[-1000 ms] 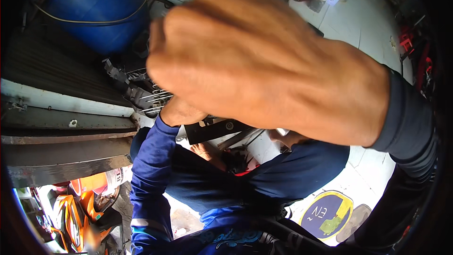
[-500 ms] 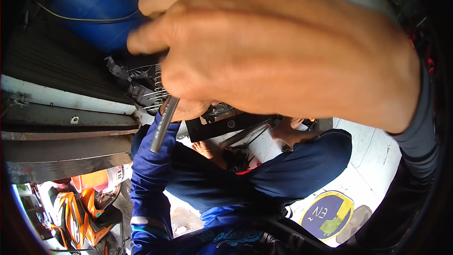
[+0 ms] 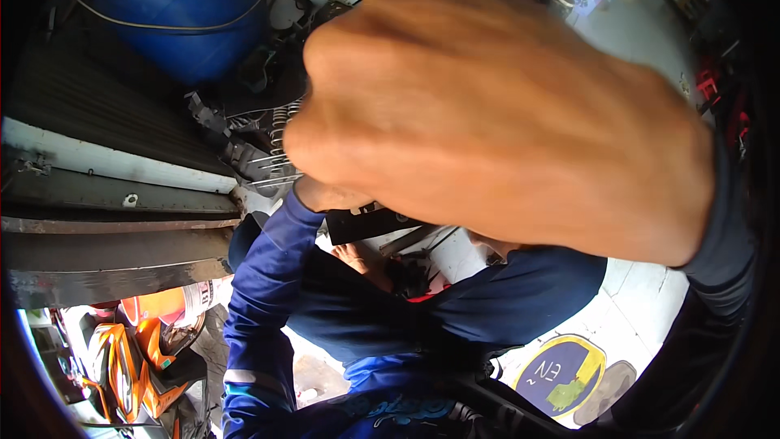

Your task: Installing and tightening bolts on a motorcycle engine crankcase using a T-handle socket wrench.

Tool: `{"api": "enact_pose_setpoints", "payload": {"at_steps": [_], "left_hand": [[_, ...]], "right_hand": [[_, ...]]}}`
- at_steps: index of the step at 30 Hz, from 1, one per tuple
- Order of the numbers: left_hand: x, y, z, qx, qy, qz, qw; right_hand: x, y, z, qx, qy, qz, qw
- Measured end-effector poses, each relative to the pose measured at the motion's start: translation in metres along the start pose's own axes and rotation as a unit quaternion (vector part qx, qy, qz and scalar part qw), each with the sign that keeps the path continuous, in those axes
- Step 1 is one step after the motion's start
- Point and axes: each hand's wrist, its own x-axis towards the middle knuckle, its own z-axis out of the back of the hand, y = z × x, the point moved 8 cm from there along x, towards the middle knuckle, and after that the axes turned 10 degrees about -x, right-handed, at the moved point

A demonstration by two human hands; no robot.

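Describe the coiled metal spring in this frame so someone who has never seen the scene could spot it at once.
Start at the big blue barrel at the upper left. Below and to its right, dark machine parts crowd together, just left of the large hand filling the middle. The spring stands there upright, partly hidden by that hand: a pale silvery coil, the only ribbed, bright piece among black parts.
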Motion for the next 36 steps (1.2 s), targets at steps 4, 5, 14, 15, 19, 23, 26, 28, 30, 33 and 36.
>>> {"api": "enact_pose_setpoints", "payload": {"at_steps": [4,5,14,15,19,23,26,28,30,33,36], "left_hand": [[0.005,-0.038,-0.152,0.589,0.11,-0.226,0.768],[0.005,-0.038,-0.146,0.619,0.103,-0.222,0.746],[0.012,-0.04,-0.129,0.604,0.07,-0.256,0.752],[0.01,-0.042,-0.129,0.604,0.065,-0.261,0.751],[0.003,-0.047,-0.131,0.6,0.049,-0.278,0.749],[0.007,-0.05,-0.137,0.592,0.052,-0.293,0.749],[0.014,-0.045,-0.152,0.58,0.169,-0.215,0.767],[0.006,-0.043,-0.146,0.582,0.125,-0.257,0.761],[0.009,-0.048,-0.141,0.577,0.067,-0.269,0.768],[0.013,-0.044,-0.125,0.604,0.076,-0.244,0.755],[0.002,-0.047,-0.131,0.626,0.05,-0.246,0.738]], "right_hand": [[0.043,0.002,-0.015,-0.008,0.009,0.001,1.0],[0.017,0.005,0.008,-0.009,0.011,0.003,1.0],[0.023,0.002,-0.006,-0.069,0.108,-0.055,0.99],[0.024,0.002,-0.003,0.0,0.097,-0.075,0.992],[0.022,-0.004,0.002,0.27,0.061,-0.149,0.949],[0.029,0.006,0.013,0.177,-0.043,0.05,0.982],[0.019,0.019,-0.004,-0.017,0.117,0.171,0.978],[0.019,0.011,-0.009,0.062,0.141,0.134,0.979],[0.017,0.003,-0.015,0.139,0.165,0.095,0.972],[0.016,0.002,-0.021,0.151,0.158,0.096,0.971],[0.018,0.005,-0.022,0.104,0.013,0.143,0.984]]}}
